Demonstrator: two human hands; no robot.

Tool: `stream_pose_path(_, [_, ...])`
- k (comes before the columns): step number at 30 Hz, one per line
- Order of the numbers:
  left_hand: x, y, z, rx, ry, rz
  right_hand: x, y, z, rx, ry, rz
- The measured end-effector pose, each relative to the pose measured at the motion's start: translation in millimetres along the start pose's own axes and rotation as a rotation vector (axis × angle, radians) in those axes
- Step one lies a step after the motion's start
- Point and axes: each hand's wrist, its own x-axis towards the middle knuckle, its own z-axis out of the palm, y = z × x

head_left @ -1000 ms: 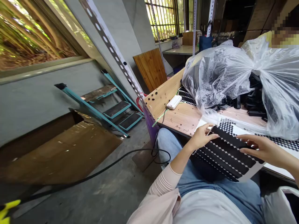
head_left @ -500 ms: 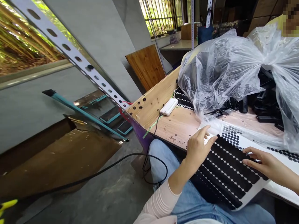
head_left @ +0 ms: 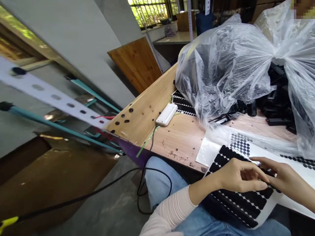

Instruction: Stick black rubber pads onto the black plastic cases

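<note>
A white-backed sheet of black round dots [head_left: 236, 205] lies tilted across my lap and the table edge. My left hand [head_left: 240, 175] rests on it with the fingers together, pointing at my right hand [head_left: 285, 175]. Those right fingertips pinch at the sheet's upper part, where a small shiny strip [head_left: 256, 162] shows. I cannot tell what the strip is. A second white sheet with smaller dots [head_left: 240, 145] extends behind it to the right, partly under plastic.
A bulging transparent plastic bag [head_left: 221, 68] covers black items [head_left: 278, 105] on the wooden tabletop [head_left: 179, 141]. A white power bank [head_left: 166, 114] with a cable lies near the board's left edge. A perforated metal strip [head_left: 49, 91] crosses the left side.
My left hand has slid from the sheet's left edge across the dots to beside my right hand. The whole view has swung, shifting the scene left and tilting it. A transparent film now shows.
</note>
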Motion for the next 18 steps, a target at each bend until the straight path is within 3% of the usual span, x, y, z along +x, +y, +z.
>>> stream_pose_path(5, [-5, -5, -6.8, 0.122, 0.122, 0.039, 15, -23, -18, -0.063, -0.068, -0.029])
stream_pose_path(8, [-3, -6, -9.4, 0.125, 0.120, 0.051, 51, -29, -50, -0.110, 0.127, -0.029])
stream_pose_path(11, [-3, -7, -9.9, 0.108, 0.111, 0.053, 98, -27, -91, -0.166, 0.355, 0.157])
stream_pose_path(14, [-2, -9, -9.7, 0.060, 0.117, 0.019, 132, -23, -130, -0.341, 0.394, 0.357])
stream_pose_path(18, [-2, -8, -10.3, 0.017, 0.117, -0.015, 137, -14, -175, -0.473, 0.485, 0.465])
